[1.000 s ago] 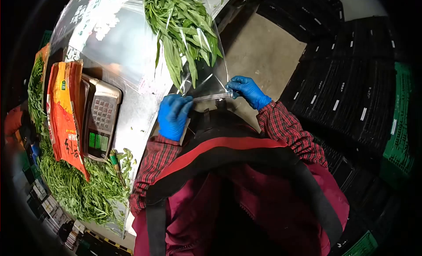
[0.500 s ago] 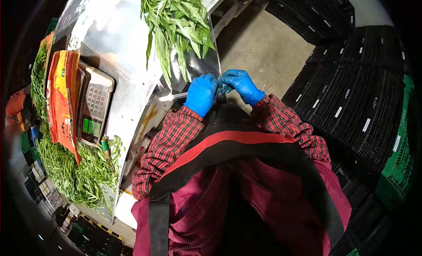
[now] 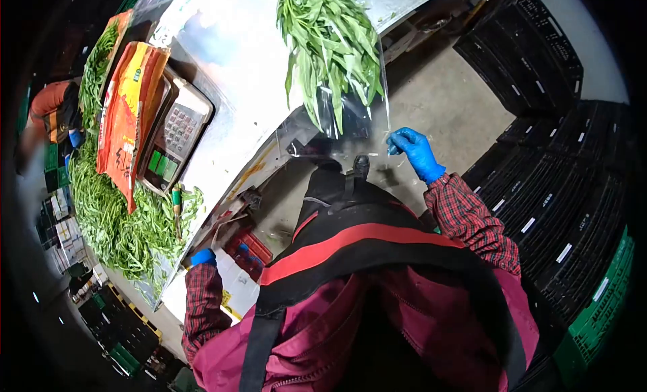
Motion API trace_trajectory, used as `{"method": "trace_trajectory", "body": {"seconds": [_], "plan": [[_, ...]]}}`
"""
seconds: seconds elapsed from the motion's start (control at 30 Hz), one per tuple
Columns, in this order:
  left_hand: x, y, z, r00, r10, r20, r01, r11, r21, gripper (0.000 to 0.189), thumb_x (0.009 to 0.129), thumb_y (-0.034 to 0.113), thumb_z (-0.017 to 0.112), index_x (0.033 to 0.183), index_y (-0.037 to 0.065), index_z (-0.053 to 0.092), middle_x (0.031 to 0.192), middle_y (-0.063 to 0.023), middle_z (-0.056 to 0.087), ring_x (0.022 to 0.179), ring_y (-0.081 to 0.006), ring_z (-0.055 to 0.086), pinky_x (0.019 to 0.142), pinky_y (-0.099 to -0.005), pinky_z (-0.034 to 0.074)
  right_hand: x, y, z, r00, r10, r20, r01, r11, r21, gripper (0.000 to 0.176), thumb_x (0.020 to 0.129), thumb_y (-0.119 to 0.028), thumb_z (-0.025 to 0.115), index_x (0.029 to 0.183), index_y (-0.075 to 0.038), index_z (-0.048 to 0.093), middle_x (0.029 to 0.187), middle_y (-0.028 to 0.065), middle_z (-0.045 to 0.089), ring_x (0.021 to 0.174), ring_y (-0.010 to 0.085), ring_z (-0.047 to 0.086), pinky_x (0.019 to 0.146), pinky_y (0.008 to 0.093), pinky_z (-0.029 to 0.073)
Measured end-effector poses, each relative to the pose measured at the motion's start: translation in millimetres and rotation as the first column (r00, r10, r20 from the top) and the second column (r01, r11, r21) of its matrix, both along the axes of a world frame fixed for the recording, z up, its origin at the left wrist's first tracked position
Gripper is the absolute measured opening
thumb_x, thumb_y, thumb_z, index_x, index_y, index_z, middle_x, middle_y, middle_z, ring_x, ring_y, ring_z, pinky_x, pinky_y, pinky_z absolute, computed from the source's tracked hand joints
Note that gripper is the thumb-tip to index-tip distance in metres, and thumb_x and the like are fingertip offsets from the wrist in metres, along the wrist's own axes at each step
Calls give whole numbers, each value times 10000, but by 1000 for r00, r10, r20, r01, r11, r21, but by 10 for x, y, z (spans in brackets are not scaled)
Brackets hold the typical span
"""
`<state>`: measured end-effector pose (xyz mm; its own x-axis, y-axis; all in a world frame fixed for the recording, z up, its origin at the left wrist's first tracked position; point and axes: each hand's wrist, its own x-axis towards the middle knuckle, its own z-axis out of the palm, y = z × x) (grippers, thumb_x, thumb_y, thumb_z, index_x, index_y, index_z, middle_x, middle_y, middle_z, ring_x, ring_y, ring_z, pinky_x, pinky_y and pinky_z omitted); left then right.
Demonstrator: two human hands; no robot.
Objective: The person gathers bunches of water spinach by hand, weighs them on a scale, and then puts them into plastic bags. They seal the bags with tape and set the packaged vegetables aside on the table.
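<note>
My right hand (image 3: 416,151), in a blue glove, is closed in a pinch on the corner of a clear plastic sheet or bag (image 3: 344,133) past the table's front edge. On that plastic lies a bunch of long-leaved greens (image 3: 330,45), leaf tips hanging over the edge. My left hand (image 3: 203,257), also blue-gloved, is low at the near side of the table (image 3: 232,133), beside a heap of loose greens (image 3: 118,220). Its fingers are hidden from me, so what it touches does not show.
A scale (image 3: 176,133) with a green display stands on the table against an orange-yellow printed bag (image 3: 128,109). A green-handled tool (image 3: 176,202) lies on the heaped greens. Black folded crates (image 3: 559,183) are stacked at right. Another person (image 3: 57,112) bends at far left.
My left hand has left the plastic and dropped down and left to the table's near side. My right hand has moved right and down, still pinching the plastic. The view has shifted.
</note>
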<state>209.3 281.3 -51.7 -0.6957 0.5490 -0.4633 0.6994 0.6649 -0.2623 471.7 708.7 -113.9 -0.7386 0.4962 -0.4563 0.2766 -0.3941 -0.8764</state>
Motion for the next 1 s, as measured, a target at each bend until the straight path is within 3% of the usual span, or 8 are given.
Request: {"method": "trace_trajectory", "body": {"seconds": [0.13, 0.2, 0.27, 0.33, 0.53, 0.7, 0.87, 1.0], "plan": [[-266, 117, 137, 979, 168, 113, -190, 953, 237, 322, 710, 105, 558, 1031, 119, 526, 998, -143, 516, 899, -301, 492, 753, -369, 399, 22, 149, -225, 993, -106, 55, 93, 976, 197, 230, 800, -174, 513, 991, -49, 529, 858, 81, 551, 790, 149, 527, 738, 269, 413], [-165, 922, 191, 967, -179, -181, 253, 761, 598, 400, 652, 41, 580, 1035, 136, 514, 946, -96, 514, 877, -277, 483, 739, -358, 392, -71, 194, -100, 990, -112, 89, -40, 380, 924, 415, 733, -158, 585, 1124, -97, 461, 1089, 136, 450, 962, 242, 458, 826, 323, 377], [-149, 1523, 112, 905, -361, -225, 418, 648, 637, 495, 651, 41, 538, 1119, 191, 473, 1128, -89, 444, 1051, -271, 399, 876, -397, 325, -159, 246, 79, 988, -17, 154, -135, 391, 910, 566, 679, -154, 617, 1200, -185, 397, 1232, 140, 309, 1079, 308, 348, 911, 369, 307], [-204, 1945, -18, 795, -552, -251, 571, 543, 616, 465, 665, 72, 547, 1106, 206, 484, 1172, -81, 423, 1091, -285, 377, 917, -431, 287, -266, 221, 232, 908, 241, 344, -329, -101, 939, 565, 659, -171, 623, 1181, -232, 416, 1240, 126, 323, 1097, 313, 346, 930, 384, 290], [-595, 2434, -254, 512, -859, 12, 593, 364, 718, 286, 660, 133, 550, 944, 163, 531, 1065, -47, 496, 1050, -206, 436, 940, -392, 294, -447, 295, 137, 911, 381, 157, -249, 206, 947, 334, 713, -120, 545, 1042, -177, 535, 1091, 67, 492, 1004, 286, 454, 845, 352, 381], [-577, 2662, -338, 685, -191, 703, -543, 510, 667, 125, 757, 131, 562, 688, 31, 532, 619, -72, 540, 531, -173, 518, 511, -261, 417, -756, 502, 62, 990, -122, 64, 102, 960, 262, 227, 827, -227, 473, 770, -37, 585, 638, 50, 564, 545, 126, 520, 502, 240, 414], [-596, 2905, -316, 255, -35, 966, -921, 297, 254, 184, 774, 109, 557, 635, 14, 483, 560, -17, 481, 517, -90, 464, 501, -221, 411, -989, 529, -144, 952, -265, 151, 240, 957, 163, 285, 849, -254, 436, 745, -16, 555, 574, 26, 516, 495, 76, 466, 469, 216, 383], [-658, 2610, -664, 337, -224, 914, -858, 327, 396, 75, 777, 54, 534, 727, -2, 536, 671, -33, 550, 617, -81, 495, 582, -207, 411, -805, 394, -56, 969, -227, -95, 245, 918, 313, 217, 841, -177, 446, 834, -1, 572, 646, 41, 541, 609, 127, 512, 587, 240, 419]]}}
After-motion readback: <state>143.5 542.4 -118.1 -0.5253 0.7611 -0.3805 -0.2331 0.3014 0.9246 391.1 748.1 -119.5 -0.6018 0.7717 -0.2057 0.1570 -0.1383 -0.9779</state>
